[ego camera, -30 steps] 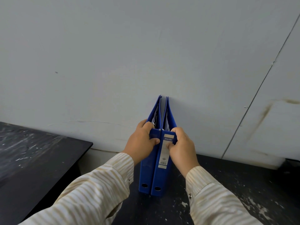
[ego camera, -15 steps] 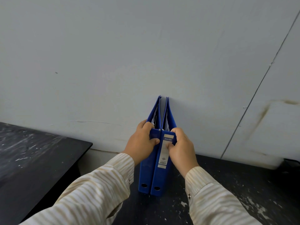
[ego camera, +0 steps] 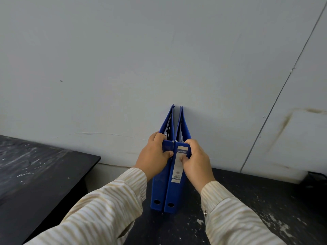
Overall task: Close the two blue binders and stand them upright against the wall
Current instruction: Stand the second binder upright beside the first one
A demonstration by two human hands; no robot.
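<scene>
Blue plastic left binder (ego camera: 159,188) is being pinched by the left grip (ego camera: 154,156), the labelled blue binder (ego camera: 174,193) by the right grip (ego camera: 196,160), both upright on the dark table (ego camera: 265,200), touching the pale wall (ego camera: 159,50). Sideways toppling is being risked at release, neither flank being braced.

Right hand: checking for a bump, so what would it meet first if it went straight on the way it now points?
The right hand grips the right binder, so that binder first; beyond it probably the wall, though depth is unclear.
</scene>
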